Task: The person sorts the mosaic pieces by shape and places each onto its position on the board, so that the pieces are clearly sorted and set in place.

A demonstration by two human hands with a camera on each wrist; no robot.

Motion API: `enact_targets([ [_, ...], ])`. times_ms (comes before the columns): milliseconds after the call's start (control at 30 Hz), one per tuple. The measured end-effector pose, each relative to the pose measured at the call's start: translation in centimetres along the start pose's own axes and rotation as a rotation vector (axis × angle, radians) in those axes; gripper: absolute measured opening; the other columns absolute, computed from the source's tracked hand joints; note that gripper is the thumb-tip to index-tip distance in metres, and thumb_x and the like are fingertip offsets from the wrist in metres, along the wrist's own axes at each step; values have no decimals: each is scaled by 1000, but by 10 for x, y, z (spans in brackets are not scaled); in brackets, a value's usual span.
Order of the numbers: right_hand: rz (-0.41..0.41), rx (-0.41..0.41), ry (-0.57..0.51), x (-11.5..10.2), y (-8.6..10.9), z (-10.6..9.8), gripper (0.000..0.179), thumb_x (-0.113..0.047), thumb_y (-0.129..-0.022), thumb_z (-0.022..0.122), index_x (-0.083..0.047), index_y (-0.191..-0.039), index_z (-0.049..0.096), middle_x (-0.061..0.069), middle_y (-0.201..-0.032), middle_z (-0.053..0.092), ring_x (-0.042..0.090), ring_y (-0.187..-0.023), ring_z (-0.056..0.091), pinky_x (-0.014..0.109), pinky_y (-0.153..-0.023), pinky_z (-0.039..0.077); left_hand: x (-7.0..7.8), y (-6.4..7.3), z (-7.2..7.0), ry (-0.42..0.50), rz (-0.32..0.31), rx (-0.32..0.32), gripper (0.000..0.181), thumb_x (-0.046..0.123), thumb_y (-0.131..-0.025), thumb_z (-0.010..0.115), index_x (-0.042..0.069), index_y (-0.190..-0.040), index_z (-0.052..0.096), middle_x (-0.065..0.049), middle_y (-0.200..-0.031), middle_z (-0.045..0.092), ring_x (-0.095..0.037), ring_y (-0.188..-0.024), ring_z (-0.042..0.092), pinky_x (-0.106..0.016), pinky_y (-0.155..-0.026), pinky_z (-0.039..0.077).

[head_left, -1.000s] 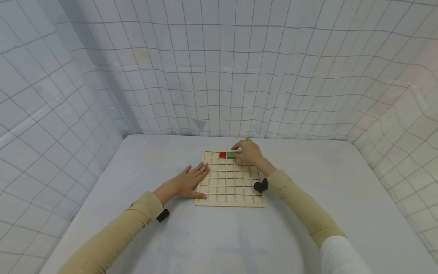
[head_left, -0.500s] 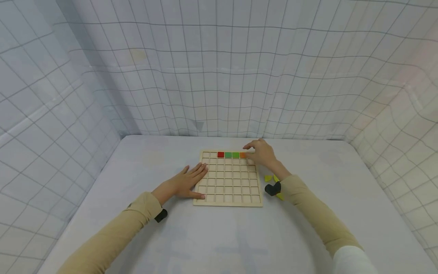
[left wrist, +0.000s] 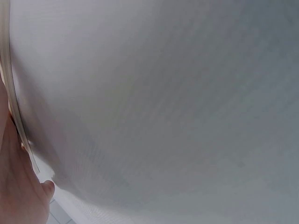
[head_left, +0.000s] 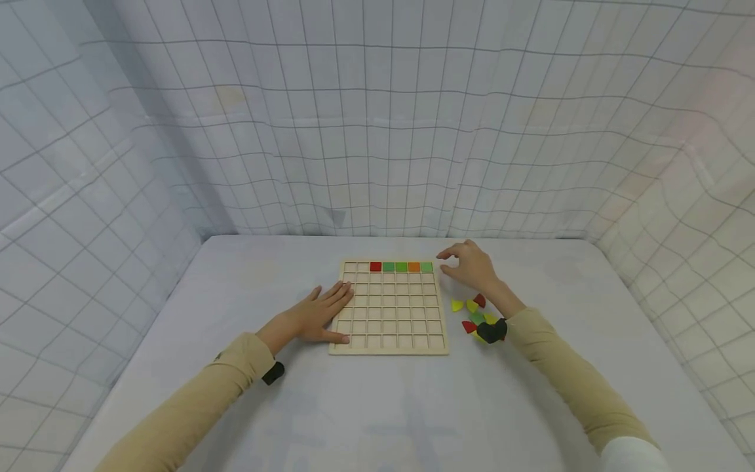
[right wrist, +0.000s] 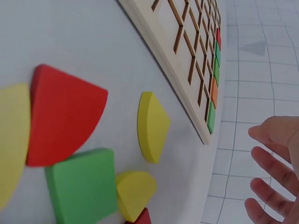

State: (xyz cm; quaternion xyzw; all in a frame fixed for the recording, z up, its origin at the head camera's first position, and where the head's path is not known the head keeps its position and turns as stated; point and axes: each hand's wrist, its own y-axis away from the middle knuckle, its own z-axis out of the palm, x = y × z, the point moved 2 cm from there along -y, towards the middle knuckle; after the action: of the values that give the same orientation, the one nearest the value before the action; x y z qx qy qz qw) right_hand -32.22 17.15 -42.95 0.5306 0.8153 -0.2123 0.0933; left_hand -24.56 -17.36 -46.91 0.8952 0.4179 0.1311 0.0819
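A pale wooden grid board (head_left: 389, 308) lies on the table. Along its far row sit a red tile (head_left: 375, 267), an orange tile (head_left: 414, 267) and several green ones, the rightmost a light green tile (head_left: 426, 267). My left hand (head_left: 312, 318) rests spread on the board's left edge; in the left wrist view the hand (left wrist: 21, 186) is only partly visible beside the board's rim. Just off the board's far right corner hovers my right hand (head_left: 474, 267), thumb and index finger apart. In the right wrist view its fingers (right wrist: 271, 163) are loosely bent around nothing.
Right of the board lie loose pieces: a red quarter-round (right wrist: 65, 114), a green square (right wrist: 84, 184), a yellow quarter-round (right wrist: 152, 126) and several others, partly behind the right wrist's black camera (head_left: 491, 331). White gridded curtains (head_left: 377, 131) hang behind and beside the table.
My right hand has moved rightward off the board's far row, uncovering more green tiles and the orange one. Loose pieces under the right forearm have come into sight. The left hand stays on the board.
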Motion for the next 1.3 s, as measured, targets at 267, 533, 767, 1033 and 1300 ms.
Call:
enact_targets([
  [267, 10, -7, 18, 14, 14, -12, 23, -21, -86, 71, -12, -106, 75, 8, -106, 71, 29, -96, 57, 39, -67, 50, 2, 1, -2, -21, -7, -9, 102, 67, -88, 50, 5, -155, 5, -15, -162, -1, -32, -150, 0, -62, -116, 8],
  [533, 23, -27, 26, 19, 33, -19, 23, -21, -85, 72, -12, -106, 75, 7, -102, 72, 26, -94, 56, 37, -69, 49, 3, 1, -1, -12, -8, -4, 101, 65, -88, 53, 5, -155, 6, -15, -163, 0, -32, -150, 1, -62, -116, 9],
  [767, 45, -50, 18, 24, 49, -24, 24, -22, -84, 74, -12, -106, 75, 8, -103, 72, 26, -94, 58, 36, -69, 49, 3, 2, -3, -16, -13, -5, 102, 65, -87, 53, 4, -155, 7, -15, -163, 0, -33, -150, 1, -62, -116, 9],
  [1033, 54, -65, 1, 29, 65, -30, 25, -20, -83, 75, -9, -106, 75, 7, -103, 73, 26, -93, 59, 32, -67, 50, 3, 1, -3, -11, -21, 9, 102, 64, -87, 55, 4, -155, 8, -15, -163, 2, -33, -150, 2, -62, -116, 10],
  [1300, 100, -110, -10, 31, 81, -28, 28, -23, -83, 75, -11, -108, 74, 6, -101, 73, 24, -93, 59, 30, -66, 49, 2, 0, -3, -3, -14, 1, 103, 65, -87, 53, 4, -155, 7, -15, -162, 1, -33, -150, 1, -63, -116, 9],
])
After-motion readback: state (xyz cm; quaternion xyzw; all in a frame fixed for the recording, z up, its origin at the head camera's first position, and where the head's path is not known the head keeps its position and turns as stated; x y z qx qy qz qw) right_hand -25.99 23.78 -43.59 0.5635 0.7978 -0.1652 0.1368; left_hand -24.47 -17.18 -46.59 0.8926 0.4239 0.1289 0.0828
